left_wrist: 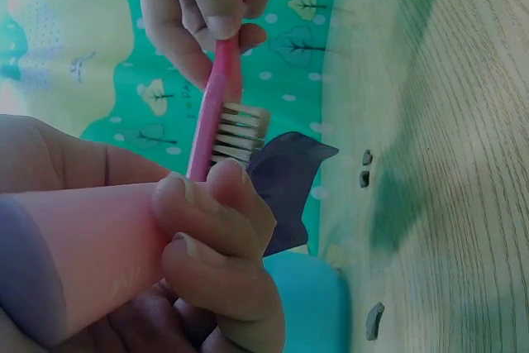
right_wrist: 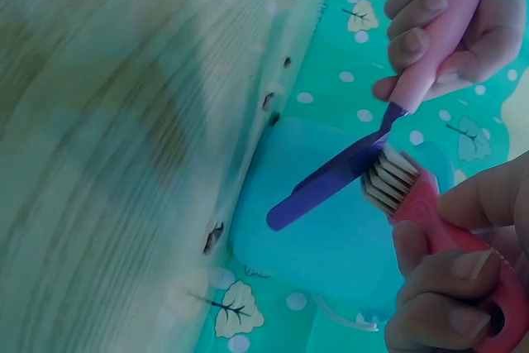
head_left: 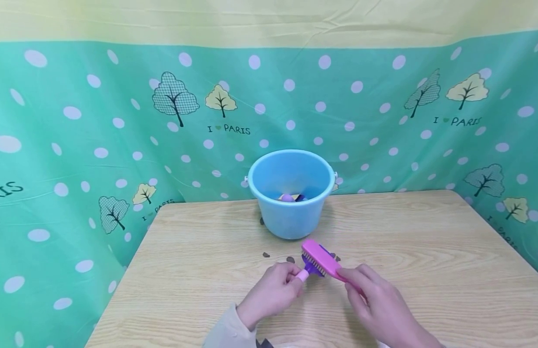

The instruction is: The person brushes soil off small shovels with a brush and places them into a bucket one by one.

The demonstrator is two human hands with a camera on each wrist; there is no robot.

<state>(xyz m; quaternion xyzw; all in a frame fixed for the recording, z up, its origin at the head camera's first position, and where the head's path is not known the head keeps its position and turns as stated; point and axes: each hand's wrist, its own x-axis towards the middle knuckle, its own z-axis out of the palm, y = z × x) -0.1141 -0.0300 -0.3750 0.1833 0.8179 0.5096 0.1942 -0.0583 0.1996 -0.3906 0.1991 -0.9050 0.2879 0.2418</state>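
Note:
My left hand (head_left: 275, 288) grips the pink handle of a small trowel (right_wrist: 331, 175) with a purple metal-like blade. A pink scrubbing brush (head_left: 319, 256) with pale bristles is in my right hand (head_left: 375, 302), fingers curled round its handle. In the right wrist view the bristles (right_wrist: 390, 181) meet the blade near its neck. The left wrist view shows the blade (left_wrist: 288, 183) with pointed corners, just beyond the bristles. Both tools are held above the table, in front of the bucket; the brush hides part of the blade in the head view.
A light blue bucket (head_left: 290, 220) stands at the back of the wooden table (head_left: 199, 261), with a few purple and dark items (head_left: 288, 198) inside. Several small dark clumps (head_left: 290, 259) lie on the table before and beside it. A green patterned curtain (head_left: 234, 164) hangs behind.

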